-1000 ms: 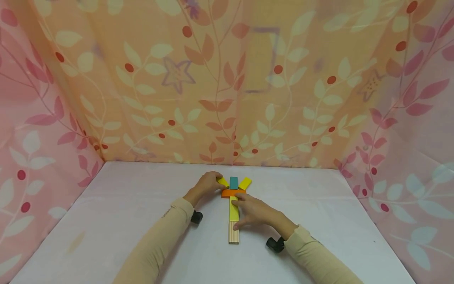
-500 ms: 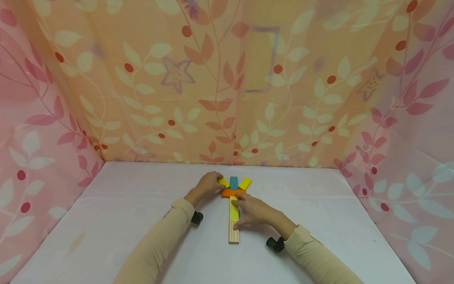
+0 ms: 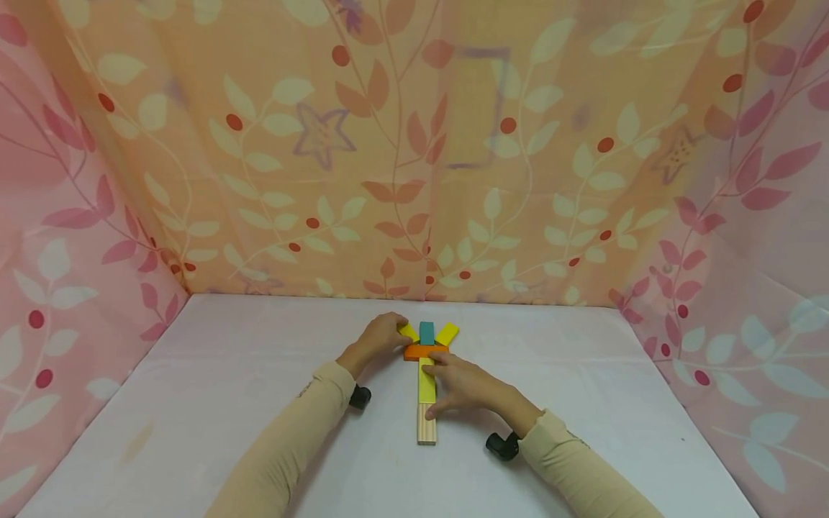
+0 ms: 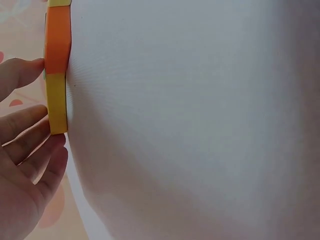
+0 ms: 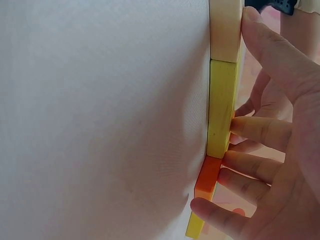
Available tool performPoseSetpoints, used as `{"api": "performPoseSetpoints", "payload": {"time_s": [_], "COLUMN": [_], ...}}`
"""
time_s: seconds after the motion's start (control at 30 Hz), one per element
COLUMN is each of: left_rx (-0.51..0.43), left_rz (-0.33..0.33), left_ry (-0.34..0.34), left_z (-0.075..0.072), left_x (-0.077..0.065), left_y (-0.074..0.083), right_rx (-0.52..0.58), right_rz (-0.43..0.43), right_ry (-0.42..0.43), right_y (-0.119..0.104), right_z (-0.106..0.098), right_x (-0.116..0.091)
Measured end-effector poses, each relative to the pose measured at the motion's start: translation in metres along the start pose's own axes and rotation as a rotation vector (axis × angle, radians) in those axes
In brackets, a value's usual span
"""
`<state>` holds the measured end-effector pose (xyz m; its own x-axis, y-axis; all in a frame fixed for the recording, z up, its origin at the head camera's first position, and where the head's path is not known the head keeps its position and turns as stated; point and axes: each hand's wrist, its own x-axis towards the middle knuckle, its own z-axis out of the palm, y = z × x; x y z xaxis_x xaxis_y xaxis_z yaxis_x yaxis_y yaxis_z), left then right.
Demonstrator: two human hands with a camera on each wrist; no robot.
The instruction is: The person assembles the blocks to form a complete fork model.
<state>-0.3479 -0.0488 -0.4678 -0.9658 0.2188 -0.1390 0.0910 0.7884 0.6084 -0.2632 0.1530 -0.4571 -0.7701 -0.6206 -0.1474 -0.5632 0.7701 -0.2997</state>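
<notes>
Flat wooden blocks form a line on the table. My left hand [image 3: 382, 333] holds the left slanted yellow block [image 4: 57, 105], thumb by its joint with the orange block [image 4: 58, 40] and fingers around its outer end. Right of that stand a teal block [image 3: 427, 333] and another slanted yellow block [image 3: 447, 334], both at the orange block's far side. Below the orange block runs a longer yellow-green block [image 5: 222, 107], then a plain wood block [image 5: 225, 30]. My right hand [image 3: 471, 383] rests spread along these, thumb on the plain wood, fingertips on the yellow-green and orange blocks.
A white cloth covers the table [image 3: 194, 403]. Floral curtains [image 3: 401, 144] stand along the back and both sides. A black wrist camera [image 3: 360, 397] sits under the left wrist, another black camera [image 3: 502, 446] under the right.
Over the last second the left thumb and the left yellow block have shifted very slightly. The right hand and the other blocks hold their places.
</notes>
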Motion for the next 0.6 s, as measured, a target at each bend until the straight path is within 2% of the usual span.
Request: {"api": "performPoseSetpoints", "payload": {"time_s": [0.3,0.6], "left_rx": [0.106,0.082], "left_rz": [0.057,0.055], "left_ry": [0.026,0.021], "left_z": [-0.0002,-0.002], "left_x": [0.001,-0.0002], "left_y": [-0.0021,-0.0032], "right_rx": [0.002,-0.008], "right_rz": [0.008,0.009], "right_ry": [-0.007,-0.013], "right_y": [-0.0011,-0.0005], "right_z": [-0.0001,-0.0002], "right_x": [0.0004,0.0024]}}
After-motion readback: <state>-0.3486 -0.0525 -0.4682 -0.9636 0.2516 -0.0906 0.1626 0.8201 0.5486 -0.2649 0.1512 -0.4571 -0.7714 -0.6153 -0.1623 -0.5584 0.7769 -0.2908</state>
